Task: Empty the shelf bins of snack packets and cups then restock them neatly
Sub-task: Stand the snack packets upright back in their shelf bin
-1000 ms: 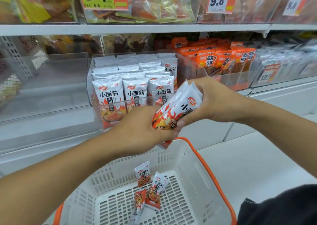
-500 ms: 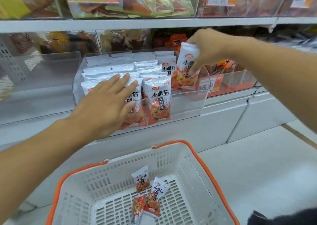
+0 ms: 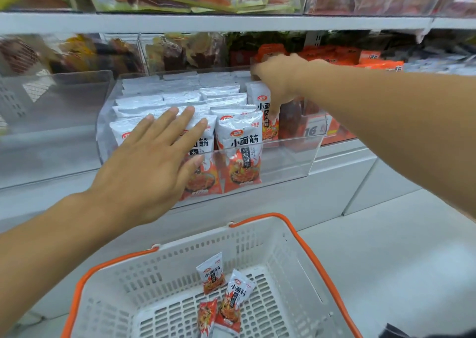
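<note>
**Restock in progress: right column going in**

At the clear shelf bin, left hand is lying flat, fingers straight and spread, pressing the front snack packets. Right hand is reaching down over the rightmost packet at the bin's right end; cannot tell whether it's pinching it or just touching it.

Risk: the right column is sitting short of the front wall with an open gap ahead, so packets are likely tipping forward if let go loose.

Packets are standing upright, long axis vertical, printed faces pointing outward.

Three loose packets are lying in the white basket below.
</note>
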The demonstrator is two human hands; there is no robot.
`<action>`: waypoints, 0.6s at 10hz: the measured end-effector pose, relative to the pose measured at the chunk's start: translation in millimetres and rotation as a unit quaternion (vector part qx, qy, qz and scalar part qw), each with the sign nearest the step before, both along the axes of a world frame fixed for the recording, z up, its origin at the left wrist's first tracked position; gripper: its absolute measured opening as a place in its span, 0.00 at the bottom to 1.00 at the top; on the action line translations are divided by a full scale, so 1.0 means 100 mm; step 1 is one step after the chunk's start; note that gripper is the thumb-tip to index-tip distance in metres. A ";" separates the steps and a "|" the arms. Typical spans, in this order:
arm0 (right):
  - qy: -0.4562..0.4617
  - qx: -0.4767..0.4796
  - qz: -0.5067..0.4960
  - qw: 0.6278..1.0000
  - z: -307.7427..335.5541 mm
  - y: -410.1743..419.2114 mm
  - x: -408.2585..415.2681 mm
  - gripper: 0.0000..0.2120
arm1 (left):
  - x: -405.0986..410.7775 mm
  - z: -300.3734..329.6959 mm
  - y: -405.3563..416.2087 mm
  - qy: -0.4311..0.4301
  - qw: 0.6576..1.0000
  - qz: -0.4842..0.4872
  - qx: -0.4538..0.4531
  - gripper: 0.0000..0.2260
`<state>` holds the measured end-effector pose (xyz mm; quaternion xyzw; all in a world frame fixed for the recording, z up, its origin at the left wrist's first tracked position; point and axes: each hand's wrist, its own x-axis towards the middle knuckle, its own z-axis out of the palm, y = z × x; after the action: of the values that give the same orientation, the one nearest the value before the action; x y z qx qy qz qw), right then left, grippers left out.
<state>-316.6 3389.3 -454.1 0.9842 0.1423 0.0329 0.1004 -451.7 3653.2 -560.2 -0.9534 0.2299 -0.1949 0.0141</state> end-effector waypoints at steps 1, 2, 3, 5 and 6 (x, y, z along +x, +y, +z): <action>0.020 0.073 -0.058 0.995 0.02 -0.02 -0.20 0.40 | 0.01 0.01 -0.01 -0.028 0.999 -0.037 -0.028 0.27; 0.135 0.259 -0.082 0.953 -0.02 -0.09 -0.89 0.13 | -0.20 0.13 -0.03 -0.123 0.975 -0.165 -0.084 0.17; 0.238 0.320 -0.058 0.915 -0.06 -0.09 -1.37 0.08 | -0.39 -0.07 -0.04 -0.131 0.949 -0.274 -0.086 0.10; 0.505 0.201 -0.071 0.836 -1.95 0.65 -1.76 0.16 | -0.74 -1.39 0.13 0.421 0.882 0.063 0.205 0.23; 0.450 0.119 -0.107 0.879 -3.26 0.79 -1.83 0.30 | -0.94 -2.17 0.21 0.492 0.834 0.247 0.046 0.28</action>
<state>-499.3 3468.2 -779.8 0.9068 0.0605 -0.4075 -0.0897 -545.3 3674.0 -777.4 -0.9467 -0.0278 0.3207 -0.0094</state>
